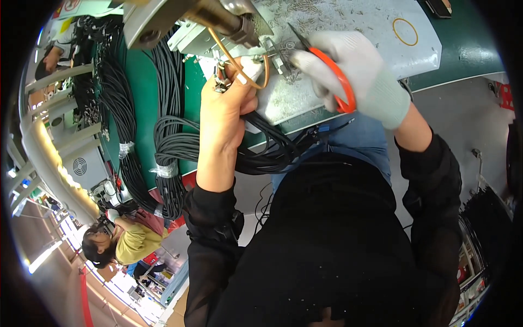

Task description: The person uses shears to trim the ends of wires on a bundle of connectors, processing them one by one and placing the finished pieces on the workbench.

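My bare left hand (224, 111) is closed around the ends of several black cables (264, 155), right under the machine head. Small metal tips (220, 82) stick out by its thumb and fingers. A white piece, perhaps a finger cover, shows at a fingertip. The cables run from this hand back toward my lap. My right hand (359, 68), in a white glove, grips red-handled scissors (344, 87), whose dark pointed blades aim up and left. The scissors are beside the machine's small metal fixture (278, 61), apart from the left hand.
A metal machine head (201, 16) with a brown looped tube (266, 76) overhangs the left hand. Small metal scraps litter the pale board (348, 11), where a yellow ring (405, 31) lies. Tied black cable bundles (169, 169) hang at left. A person in yellow (136, 242) sits beyond.
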`<state>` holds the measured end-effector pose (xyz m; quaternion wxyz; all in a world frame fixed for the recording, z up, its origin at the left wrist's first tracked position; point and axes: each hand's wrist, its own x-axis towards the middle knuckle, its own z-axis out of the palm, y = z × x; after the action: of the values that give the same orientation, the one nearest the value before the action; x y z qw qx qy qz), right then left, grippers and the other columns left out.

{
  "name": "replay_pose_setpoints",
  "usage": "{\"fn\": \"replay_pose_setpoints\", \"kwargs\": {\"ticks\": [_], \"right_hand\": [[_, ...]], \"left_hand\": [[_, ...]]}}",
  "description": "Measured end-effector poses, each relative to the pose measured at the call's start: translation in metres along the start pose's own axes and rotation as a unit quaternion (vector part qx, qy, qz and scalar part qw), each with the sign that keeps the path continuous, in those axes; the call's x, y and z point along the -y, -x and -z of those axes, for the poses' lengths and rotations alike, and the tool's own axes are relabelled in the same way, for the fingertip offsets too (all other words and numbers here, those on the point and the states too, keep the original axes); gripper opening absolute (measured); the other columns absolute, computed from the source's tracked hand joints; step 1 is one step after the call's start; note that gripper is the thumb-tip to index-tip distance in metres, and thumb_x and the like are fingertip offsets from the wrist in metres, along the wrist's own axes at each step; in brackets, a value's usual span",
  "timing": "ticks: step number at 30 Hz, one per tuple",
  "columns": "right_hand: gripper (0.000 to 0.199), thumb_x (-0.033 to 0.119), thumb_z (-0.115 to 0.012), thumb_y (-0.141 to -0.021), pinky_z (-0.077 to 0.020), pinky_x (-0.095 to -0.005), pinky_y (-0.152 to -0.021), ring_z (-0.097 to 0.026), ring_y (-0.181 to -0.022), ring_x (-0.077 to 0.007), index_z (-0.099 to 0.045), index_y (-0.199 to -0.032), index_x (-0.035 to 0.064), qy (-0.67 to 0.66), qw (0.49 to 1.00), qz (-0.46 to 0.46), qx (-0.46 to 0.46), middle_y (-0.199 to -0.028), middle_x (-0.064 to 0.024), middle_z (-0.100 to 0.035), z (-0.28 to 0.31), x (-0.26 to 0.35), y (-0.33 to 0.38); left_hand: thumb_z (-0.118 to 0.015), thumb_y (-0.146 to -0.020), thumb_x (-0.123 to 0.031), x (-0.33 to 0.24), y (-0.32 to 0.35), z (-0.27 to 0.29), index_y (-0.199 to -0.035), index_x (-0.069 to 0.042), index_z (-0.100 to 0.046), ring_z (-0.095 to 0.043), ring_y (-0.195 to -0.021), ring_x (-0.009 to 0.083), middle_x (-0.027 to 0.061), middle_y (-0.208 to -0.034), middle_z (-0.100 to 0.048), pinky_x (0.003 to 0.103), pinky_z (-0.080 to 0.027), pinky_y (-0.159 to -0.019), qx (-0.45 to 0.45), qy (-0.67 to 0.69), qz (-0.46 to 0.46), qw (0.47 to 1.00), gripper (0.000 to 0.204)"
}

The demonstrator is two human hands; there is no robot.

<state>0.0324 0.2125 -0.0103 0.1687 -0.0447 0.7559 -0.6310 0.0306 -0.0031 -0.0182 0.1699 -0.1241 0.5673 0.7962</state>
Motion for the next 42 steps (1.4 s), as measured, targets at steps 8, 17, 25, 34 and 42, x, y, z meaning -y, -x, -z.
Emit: {"fn": "replay_pose_setpoints", "kwargs": {"ticks": [8,17,25,34,42], "right_hand": [[0.028,0.025,-0.060,-0.087,-0.0400,-0.0230,-0.037,-0.050,-0.039,-0.0103,-0.057,-0.077,-0.0013,-0.018,0.988,0.114,0.100,-0.052,-0.0045,-0.053,0.006,-0.006,-0.040],[0.027,0.023,-0.061,-0.085,-0.0400,-0.0242,-0.036,-0.051,-0.039,-0.0113,-0.058,-0.074,-0.0012,-0.029,0.981,0.132,0.138,-0.052,-0.0059,-0.054,0.011,-0.006,-0.045],[0.027,0.022,-0.060,-0.085,-0.0406,-0.0249,-0.036,-0.052,-0.039,-0.0119,-0.058,-0.070,-0.0009,-0.044,0.995,-0.041,0.082,-0.051,-0.0062,-0.055,0.005,0.013,-0.042],[0.028,0.023,-0.062,-0.086,-0.0398,-0.0239,-0.036,-0.051,-0.038,-0.0115,-0.057,-0.069,0.0007,-0.090,0.990,-0.100,0.043,-0.050,-0.0054,-0.054,0.014,0.016,-0.033],[0.024,0.020,-0.063,-0.085,-0.0394,-0.0239,-0.036,-0.051,-0.038,-0.0112,-0.057,-0.072,0.0006,-0.068,0.994,-0.058,0.066,-0.051,-0.0055,-0.054,0.004,0.013,-0.039]], "left_hand": [[-0.062,-0.082,-0.002,-0.010,-0.020,-0.007,-0.094,0.002,-0.059,-0.046,-0.055,0.0033,0.0008,-0.077,-0.061,0.018,-0.035,-0.047,0.000,-0.202,-0.020,0.979,0.013],[-0.064,-0.081,-0.004,-0.010,-0.021,-0.003,-0.087,0.000,-0.061,-0.047,-0.053,0.0039,0.0001,-0.070,-0.059,0.018,-0.036,-0.048,0.021,-0.120,0.007,0.993,0.008],[-0.064,-0.083,-0.007,-0.022,-0.018,0.012,-0.078,-0.002,-0.061,-0.041,-0.049,0.0034,-0.0029,-0.061,-0.051,0.018,-0.032,-0.046,0.025,-0.174,0.032,0.984,0.008],[-0.062,-0.080,-0.003,-0.012,-0.021,-0.006,-0.078,0.000,-0.063,-0.046,-0.051,0.0025,-0.0022,-0.063,-0.056,0.017,-0.035,-0.046,-0.003,-0.171,0.007,0.985,0.004],[-0.061,-0.076,0.003,-0.018,-0.023,-0.007,-0.085,0.002,-0.063,-0.052,-0.055,0.0042,0.0000,-0.069,-0.061,0.019,-0.041,-0.049,0.001,-0.212,-0.034,0.977,0.009]]}}
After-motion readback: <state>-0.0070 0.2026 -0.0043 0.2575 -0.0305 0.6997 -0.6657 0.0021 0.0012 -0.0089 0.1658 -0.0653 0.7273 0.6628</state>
